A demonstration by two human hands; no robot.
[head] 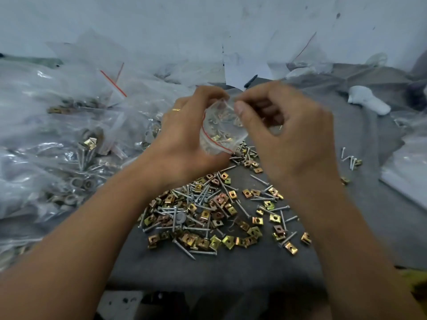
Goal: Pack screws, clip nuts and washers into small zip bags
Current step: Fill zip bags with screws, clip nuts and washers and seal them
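Head view: the left hand (184, 132) cups a small zip bag (220, 129) from the left and beneath, its fingers curled round the clear plastic, a gold ring (176, 109) on one finger. The right hand (284, 135) meets it from the right, thumb and curled fingers pinching the bag's upper edge near the mouth; how tightly they close is blurred. The bag is held up above the table, between the two hands, its red zip line running down the left side and along the bottom. Inside it, yellowish clip nuts and some thin screws show through the plastic; washers in it cannot be made out.

Below the hands, on the grey table (208, 269), lies a loose heap of clip nuts (203, 215), brass and gold squares, mixed with long silver screws (201, 195). One grey washer (180, 217) sits in the middle of the heap. A few stray screws and a nut (351, 159) lie apart to the right.

To the left a big pile of packed bags (57, 135) spreads over the table, clear plastic with red zip lines, showing screws, nuts and washers within. At the far right rests a white crumpled object (367, 100), and more clear plastic (406, 167) covers the right edge. Behind everything stands a pale, scuffed wall (208, 26)
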